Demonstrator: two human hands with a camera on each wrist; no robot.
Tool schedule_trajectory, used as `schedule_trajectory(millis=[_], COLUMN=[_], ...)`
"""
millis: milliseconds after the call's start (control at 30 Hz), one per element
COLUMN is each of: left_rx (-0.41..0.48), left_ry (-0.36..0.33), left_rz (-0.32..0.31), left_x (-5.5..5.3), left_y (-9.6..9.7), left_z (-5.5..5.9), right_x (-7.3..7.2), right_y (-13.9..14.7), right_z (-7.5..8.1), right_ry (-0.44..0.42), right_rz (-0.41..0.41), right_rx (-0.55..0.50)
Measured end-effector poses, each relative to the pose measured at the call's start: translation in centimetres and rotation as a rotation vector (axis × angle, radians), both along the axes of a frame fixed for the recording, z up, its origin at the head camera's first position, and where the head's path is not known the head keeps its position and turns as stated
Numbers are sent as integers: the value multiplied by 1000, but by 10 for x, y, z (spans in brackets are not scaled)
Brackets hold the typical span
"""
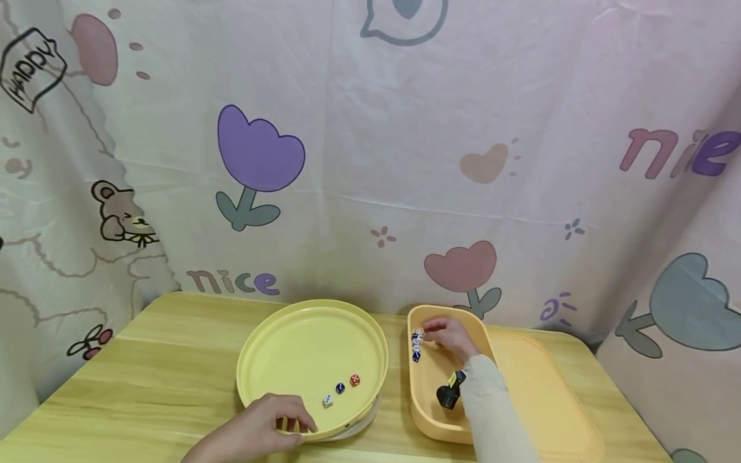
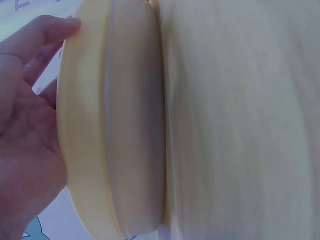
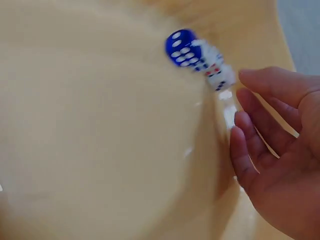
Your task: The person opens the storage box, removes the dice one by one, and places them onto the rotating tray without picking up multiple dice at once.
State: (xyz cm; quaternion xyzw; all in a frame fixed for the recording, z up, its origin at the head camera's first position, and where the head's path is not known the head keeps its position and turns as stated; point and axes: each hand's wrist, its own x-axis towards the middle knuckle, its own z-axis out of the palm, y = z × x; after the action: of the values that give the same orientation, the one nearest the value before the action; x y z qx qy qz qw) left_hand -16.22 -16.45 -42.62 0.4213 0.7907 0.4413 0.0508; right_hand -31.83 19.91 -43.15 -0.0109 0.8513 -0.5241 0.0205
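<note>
A round yellow tray (image 1: 289, 360) carries three dice: a white die (image 1: 327, 401), a blue die (image 1: 340, 388) and a red die (image 1: 355, 381). My left hand (image 1: 269, 421) grips its near rim, fingers over the edge; in the left wrist view the thumb lies against the tray's outer wall (image 2: 85, 125). Inside the orange box (image 1: 424, 379), my right hand (image 1: 448, 335) reaches toward a cluster of white and blue dice (image 1: 417, 345) along the left wall. Its loosely bent fingers are beside a white die (image 3: 223, 79), with none held; contact is unclear.
A black object with a yellow patch (image 1: 449, 393) lies in the box near its front, partly behind the right forearm. Flat to the right is an orange lid (image 1: 550, 392) on the wooden table (image 1: 145, 379). A printed curtain (image 1: 359, 161) hangs behind.
</note>
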Motion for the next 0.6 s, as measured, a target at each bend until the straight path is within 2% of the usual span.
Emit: schedule_trajectory(millis=[167, 333, 600], left_rx=[1, -6, -4], left_ry=[19, 80, 7], left_rz=[14, 28, 13], left_x=[0, 0, 0], left_y=[0, 1, 1], left_z=[1, 2, 2], right_x=[-1, -3, -1], right_y=[-1, -2, -4], right_z=[-7, -10, -11], right_ry=[-15, -18, -16], right_rz=[4, 4, -12], right_rx=[22, 56, 119])
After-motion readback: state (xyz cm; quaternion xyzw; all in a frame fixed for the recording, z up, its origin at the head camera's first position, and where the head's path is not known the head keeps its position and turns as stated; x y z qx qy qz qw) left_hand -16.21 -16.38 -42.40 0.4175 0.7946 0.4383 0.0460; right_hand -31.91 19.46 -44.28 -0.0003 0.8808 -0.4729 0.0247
